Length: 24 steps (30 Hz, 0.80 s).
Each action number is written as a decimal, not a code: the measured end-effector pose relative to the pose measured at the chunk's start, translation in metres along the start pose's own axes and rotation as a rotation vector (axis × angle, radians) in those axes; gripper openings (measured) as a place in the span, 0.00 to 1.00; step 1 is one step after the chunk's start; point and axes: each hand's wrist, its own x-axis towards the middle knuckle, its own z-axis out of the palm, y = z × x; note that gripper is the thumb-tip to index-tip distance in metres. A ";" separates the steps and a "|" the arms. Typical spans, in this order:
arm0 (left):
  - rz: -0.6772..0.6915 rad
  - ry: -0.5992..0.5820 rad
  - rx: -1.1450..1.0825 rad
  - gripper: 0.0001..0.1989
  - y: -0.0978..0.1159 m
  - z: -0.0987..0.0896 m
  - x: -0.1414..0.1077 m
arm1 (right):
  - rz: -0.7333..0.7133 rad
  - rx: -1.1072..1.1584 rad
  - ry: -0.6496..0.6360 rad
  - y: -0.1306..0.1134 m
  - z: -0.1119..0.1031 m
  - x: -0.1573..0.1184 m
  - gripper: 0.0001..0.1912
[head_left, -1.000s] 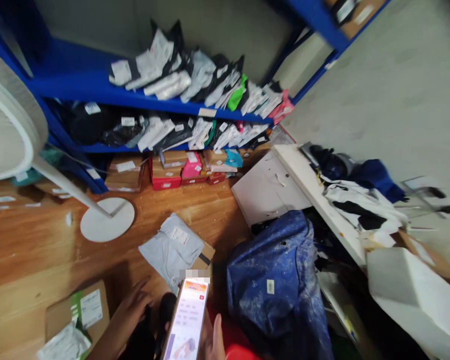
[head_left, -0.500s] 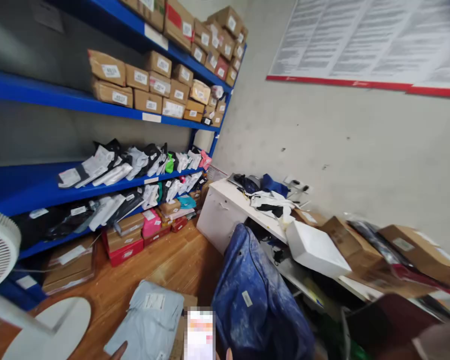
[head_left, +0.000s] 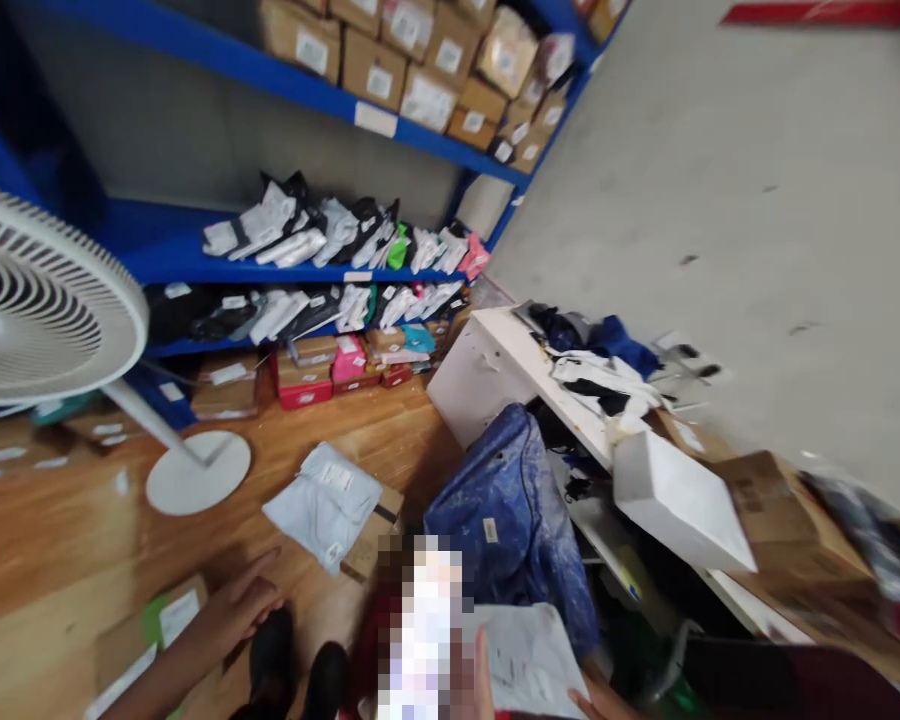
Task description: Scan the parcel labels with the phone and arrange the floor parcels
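Observation:
My left hand (head_left: 251, 598) reaches out over the floor at lower left, holding nothing, its fingers apart and the index finger extended. Beside it lies a grey mailing bag (head_left: 322, 505) with a white label, partly on a cardboard box (head_left: 371, 535). At bottom centre my right hand (head_left: 480, 670) holds a phone (head_left: 427, 630), whose bright screen is pixelated; only a thumb or finger shows clearly. Right of the phone is a pale grey parcel bag (head_left: 529, 660). Fingers (head_left: 594, 702) touch its lower right edge; I cannot tell whose they are.
A white fan (head_left: 52, 300) stands at left. Blue shelves (head_left: 420, 135) hold labelled boxes and bags. A blue sack (head_left: 487, 510) leans by a white desk (head_left: 472, 375). A box with green tape (head_left: 154, 620) lies beneath my left forearm; two dark shoes (head_left: 270, 645) show.
The view has tilted down and swung left. My left hand now shows off the grey mailing bag, its forearm in view. The pale grey parcel bag and fingers have appeared right of the phone.

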 end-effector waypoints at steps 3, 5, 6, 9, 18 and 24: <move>-0.099 0.092 0.043 0.30 -0.038 -0.002 0.009 | -0.179 -0.290 0.097 0.017 -0.012 0.039 0.20; -0.199 0.104 0.027 0.32 -0.052 0.005 0.010 | -0.234 -0.389 0.068 0.018 -0.006 0.056 0.13; -0.256 0.090 0.009 0.32 -0.054 0.012 0.008 | -0.207 -0.402 0.016 0.015 0.003 0.059 0.13; -0.317 -0.122 -0.110 0.32 -0.041 0.041 -0.012 | -0.148 -0.305 -0.066 0.012 0.065 0.043 0.20; -0.171 -0.822 -0.513 0.46 0.011 0.097 -0.093 | -0.066 0.160 -0.180 0.052 0.271 -0.053 0.21; -0.126 -0.772 -0.480 0.53 0.019 0.104 -0.127 | -0.102 0.111 -0.165 0.035 0.274 -0.062 0.20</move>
